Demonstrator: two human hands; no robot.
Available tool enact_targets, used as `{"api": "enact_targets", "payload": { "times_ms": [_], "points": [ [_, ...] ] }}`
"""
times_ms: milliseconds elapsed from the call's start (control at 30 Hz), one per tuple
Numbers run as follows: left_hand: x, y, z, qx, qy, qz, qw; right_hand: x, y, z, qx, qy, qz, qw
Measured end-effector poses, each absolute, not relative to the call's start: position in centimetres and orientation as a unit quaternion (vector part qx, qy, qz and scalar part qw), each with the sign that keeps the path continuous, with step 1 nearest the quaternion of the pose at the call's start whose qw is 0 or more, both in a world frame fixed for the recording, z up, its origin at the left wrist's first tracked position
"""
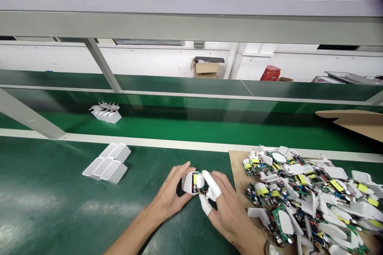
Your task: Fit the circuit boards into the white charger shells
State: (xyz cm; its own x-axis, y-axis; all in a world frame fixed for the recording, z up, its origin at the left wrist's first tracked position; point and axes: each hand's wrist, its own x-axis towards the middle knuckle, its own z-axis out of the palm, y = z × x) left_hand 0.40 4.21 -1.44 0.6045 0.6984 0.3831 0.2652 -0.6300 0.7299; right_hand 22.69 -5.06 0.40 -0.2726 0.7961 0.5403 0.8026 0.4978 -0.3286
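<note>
One white charger housing [188,184] sits between both hands, just above the green bench [44,207] near its front edge. The left hand [172,196] curls around the housing from the side. The right hand [229,213], with white finger cots [213,185] on some fingers, pinches a circuit board [196,178] into the housing's open end. The board looks only partly seated, so I judge this unit unfinished. About five empty housings [106,164] lie to the left. On the conveyor belt [209,127] beyond lies a small cluster of pronged units [106,112], apparently done. To the right, a large heap of boards and plug covers [311,195] covers a cardboard sheet [236,167], so most of the work seems left.
</note>
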Motion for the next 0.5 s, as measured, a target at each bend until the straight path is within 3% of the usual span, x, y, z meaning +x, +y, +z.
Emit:
{"api": "enact_targets", "payload": {
  "times_ms": [333,500],
  "points": [
    [0.46,4.28,-1.48,0.860,0.289,0.331,0.259,22.74,-5.18,0.73,-0.487,-0.805,0.016,0.338],
    [0.53,4.19,-1.25,0.858,0.268,0.313,0.307,22.21,-4.96,0.31,-0.483,-0.792,0.024,0.373]
  ]
}}
